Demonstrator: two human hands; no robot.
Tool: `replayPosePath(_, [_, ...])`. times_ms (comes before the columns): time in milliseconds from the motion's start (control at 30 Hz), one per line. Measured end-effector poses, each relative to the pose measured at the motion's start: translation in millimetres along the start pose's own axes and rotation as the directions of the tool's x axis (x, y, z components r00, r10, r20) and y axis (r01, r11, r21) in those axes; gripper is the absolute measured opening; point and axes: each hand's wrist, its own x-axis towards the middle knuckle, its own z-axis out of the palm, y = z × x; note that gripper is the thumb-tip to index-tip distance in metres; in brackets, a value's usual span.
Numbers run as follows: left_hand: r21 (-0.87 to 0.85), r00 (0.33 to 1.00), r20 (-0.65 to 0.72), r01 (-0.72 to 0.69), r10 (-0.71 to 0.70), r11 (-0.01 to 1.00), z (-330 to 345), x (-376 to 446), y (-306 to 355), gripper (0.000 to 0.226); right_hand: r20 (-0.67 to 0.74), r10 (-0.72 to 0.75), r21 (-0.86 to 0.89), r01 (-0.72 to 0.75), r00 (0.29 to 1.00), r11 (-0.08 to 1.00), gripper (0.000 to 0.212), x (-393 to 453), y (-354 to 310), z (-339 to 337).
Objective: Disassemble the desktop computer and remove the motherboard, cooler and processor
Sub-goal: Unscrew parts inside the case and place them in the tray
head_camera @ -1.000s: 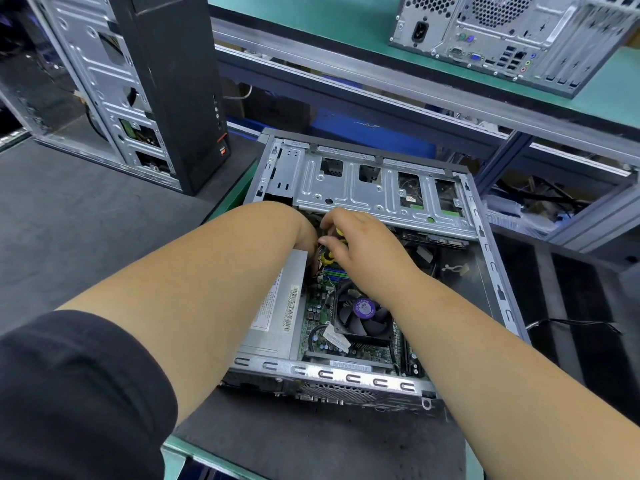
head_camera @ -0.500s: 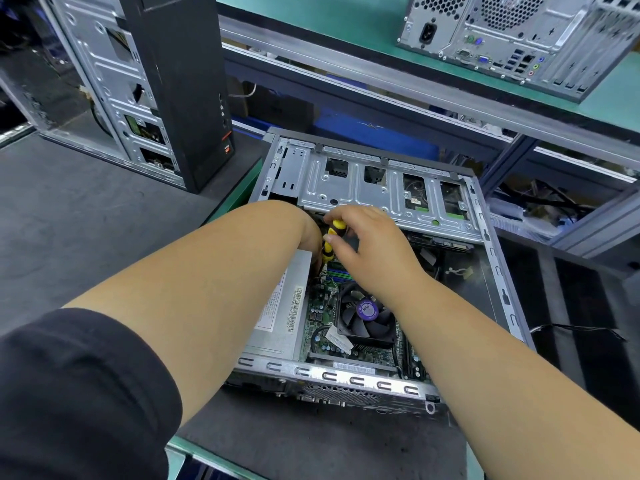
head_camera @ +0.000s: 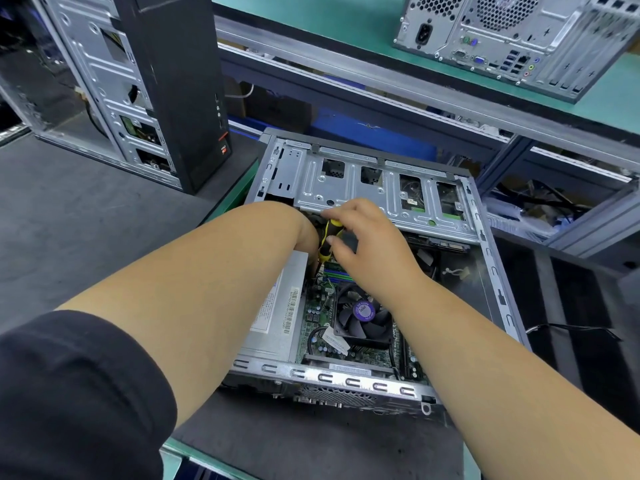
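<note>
— While the open desktop case (head_camera: 485, 244) lies on its side across the dark bench mat (head_camera: 86, 220), what is each hand doing?

— The right hand (head_camera: 367, 237) curls thumb and fingers round the head of a yellow-and-black screwdriver (head_camera: 329, 239), which stands nearly upright at the case's far left corner, just beneath the edge of the silver drive cage (head_camera: 374, 188). That upright hold probably keeps the tip seated in a fastener below; the tip itself is hidden.

— And the left?

— The left hand (head_camera: 310, 233) reaches into the same corner, touching or just beside the tool's shaft, likely steadying it. Its fingers are hidden behind the wrist, so whether they are wide, narrow or holding anything cannot be told.

— Where are the parts to be removed?

— The motherboard (head_camera: 318, 317) sits on the case floor, towards the near edge, beside the grey power supply (head_camera: 277, 317) along the left wall. The cooler (head_camera: 363, 315), a black fan with a purple hub, is mounted on it; the processor is not visible, presumably beneath the cooler.

— How far along?

— Early, by appearances: board and cooler are both in place.

— Anything else around?

— A second case (head_camera: 104, 81) stands upright at the mat's far left, and a third (head_camera: 519, 39) rests on the green shelf (head_camera: 346, 15) beyond.
</note>
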Motion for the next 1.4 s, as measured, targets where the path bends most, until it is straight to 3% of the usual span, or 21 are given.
replayPosePath(167, [-0.086,0.999,-0.046,-0.008,0.004,0.996,-3,-7,-4,0.024,-0.017,-0.004,0.005,0.004,1.000,1.000,0.023,1,1,-1])
replayPosePath(267, [-0.044,1.000,-0.016,-0.020,0.019,0.999,-2,-6,-1,0.030,-0.010,0.000,0.000,0.000,1.000,1.000,0.024,0,2,0])
replayPosePath(433, [-0.027,1.000,0.008,-0.011,0.011,1.000,-4,-11,4,0.012,0.055,-0.012,-0.011,0.012,0.998,1.000,0.036,-1,1,-1])
replayPosePath(633, [0.002,0.995,-0.101,-0.001,0.002,1.000,-3,-15,0,0.038,0.053,-0.041,0.004,0.041,0.998,0.999,0.043,0,-2,1])
replayPosePath(767, [0.017,0.999,-0.027,-0.029,0.030,0.999,-3,-12,5,0.026,0.021,-0.013,-0.035,0.014,1.000,0.999,0.046,0,-1,1])
replayPosePath(900, [-0.128,1.000,0.002,-0.026,0.026,0.991,-2,-9,7,0.012,0.050,0.015,-0.013,-0.015,0.999,1.000,0.044,1,0,-1])
replayPosePath(1167, [-0.089,0.999,-0.043,0.007,-0.011,0.996,-3,-6,-1,0.017,0.048,-0.024,-0.054,0.026,0.999,0.998,0.030,2,0,0])
replayPosePath(1300, [-0.091,1.000,0.010,-0.027,0.028,0.995,-1,-3,5,0.029,0.060,-0.027,-0.047,0.030,0.998,0.998,0.027,2,-1,-1])
replayPosePath(1400, [-0.063,1.000,0.005,-0.029,0.030,0.998,0,-3,5,0.009,0.087,0.001,-0.038,0.003,0.996,0.999,0.033,0,-2,-2])
